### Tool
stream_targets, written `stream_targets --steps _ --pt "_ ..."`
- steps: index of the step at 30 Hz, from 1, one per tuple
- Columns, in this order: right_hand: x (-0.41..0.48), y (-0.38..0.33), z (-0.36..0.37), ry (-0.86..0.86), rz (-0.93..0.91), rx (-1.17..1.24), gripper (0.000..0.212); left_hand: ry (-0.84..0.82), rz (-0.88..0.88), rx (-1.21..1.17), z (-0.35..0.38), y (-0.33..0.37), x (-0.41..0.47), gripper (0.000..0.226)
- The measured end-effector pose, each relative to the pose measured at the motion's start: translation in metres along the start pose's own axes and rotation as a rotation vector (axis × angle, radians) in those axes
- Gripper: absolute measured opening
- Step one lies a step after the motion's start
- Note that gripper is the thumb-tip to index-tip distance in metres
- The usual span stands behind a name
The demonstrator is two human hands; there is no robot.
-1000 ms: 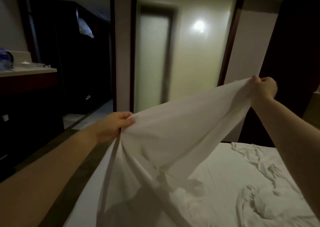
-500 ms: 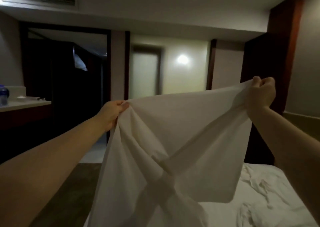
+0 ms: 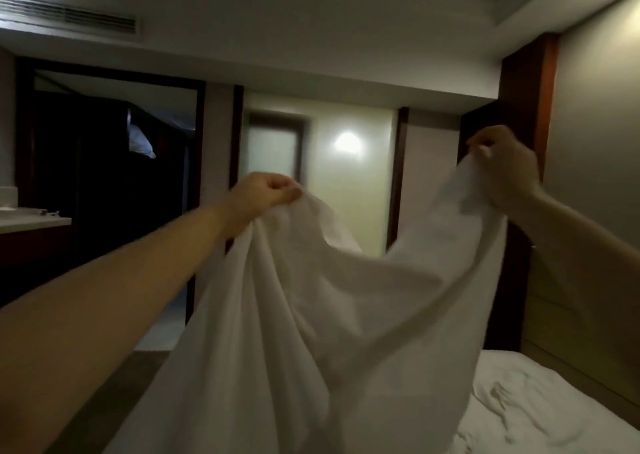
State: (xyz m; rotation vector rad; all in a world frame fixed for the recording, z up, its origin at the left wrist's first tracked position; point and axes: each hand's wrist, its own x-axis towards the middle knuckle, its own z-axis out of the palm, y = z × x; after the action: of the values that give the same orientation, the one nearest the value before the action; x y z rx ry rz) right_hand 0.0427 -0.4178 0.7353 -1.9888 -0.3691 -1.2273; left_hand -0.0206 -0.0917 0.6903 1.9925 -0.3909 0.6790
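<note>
Showing one white sheet [image 3: 329, 315], raised in front of the person above one bed [image 3: 540, 408] at lower right. Two hands held it: the left hand [image 3: 266, 194], fingers curled round a bunched edge, and the right hand [image 3: 505, 166], pinching a corner higher up. The cloth sagged between them and hid the bed's near part. One counter [image 3: 34, 223] stood far left; one wall light [image 3: 348, 142] glowed behind.
</note>
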Motion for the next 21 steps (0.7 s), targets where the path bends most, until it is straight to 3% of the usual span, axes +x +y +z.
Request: stream_targets --steps 4,8,11,15,18,21 --pt "-0.035 -0.026 0.034 -0.373 -0.063 0.154 0.021 -0.067 -0.044 0.013 0.067 -0.017 -0.019 0.009" --pt "-0.082 -0.032 0.074 -0.689 -0.059 -0.014 0.057 -0.094 -0.026 0.038 0.103 -0.026 -0.029 0.011" --pt "-0.104 -0.028 0.099 -0.926 -0.177 -0.237 0.054 -0.070 -0.017 0.068 0.114 -0.030 -0.032 0.016" --pt "-0.099 -0.015 0.106 -0.994 -0.099 -0.118 0.025 -0.061 -0.046 -0.031 0.115 -0.045 -0.042 0.015" --pt "-0.090 -0.007 0.117 -0.962 -0.122 -0.100 0.033 -0.053 -0.091 -0.040 0.114 -0.074 -0.062 0.013" --pt "-0.079 0.002 0.136 -0.874 -0.080 -0.080 0.038 -0.135 -0.255 -0.067 0.117 -0.118 -0.090 0.020"
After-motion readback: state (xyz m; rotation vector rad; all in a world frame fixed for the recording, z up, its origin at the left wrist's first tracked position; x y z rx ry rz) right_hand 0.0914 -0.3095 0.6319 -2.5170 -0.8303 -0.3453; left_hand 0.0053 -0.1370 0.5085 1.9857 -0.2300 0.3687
